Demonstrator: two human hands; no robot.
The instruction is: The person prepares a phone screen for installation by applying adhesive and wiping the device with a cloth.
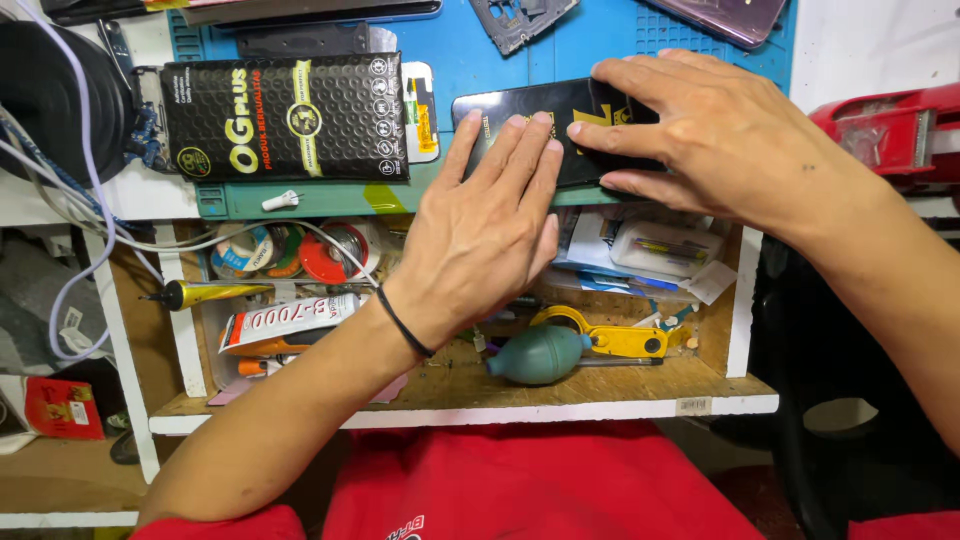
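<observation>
We looked down on a desk (140, 195) covered by a blue work mat (470, 60). On the mat lay a black bubble-wrap pouch (285, 117) at the left and a black phone (555, 125) at the right, near the front edge; a small white piece (281, 201) sat just in front of the pouch. Below, an open wooden shelf (600, 385) carried a teal air blower (538, 354), a yellow tool (610, 337), a glue tube (290, 325), tape rolls (290, 250) and a clear plastic case (665, 247).

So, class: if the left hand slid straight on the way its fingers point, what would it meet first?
Probably the right hand: the left hand points up and right along the black phone, its fingertips almost touching the right hand's fingers.
</observation>
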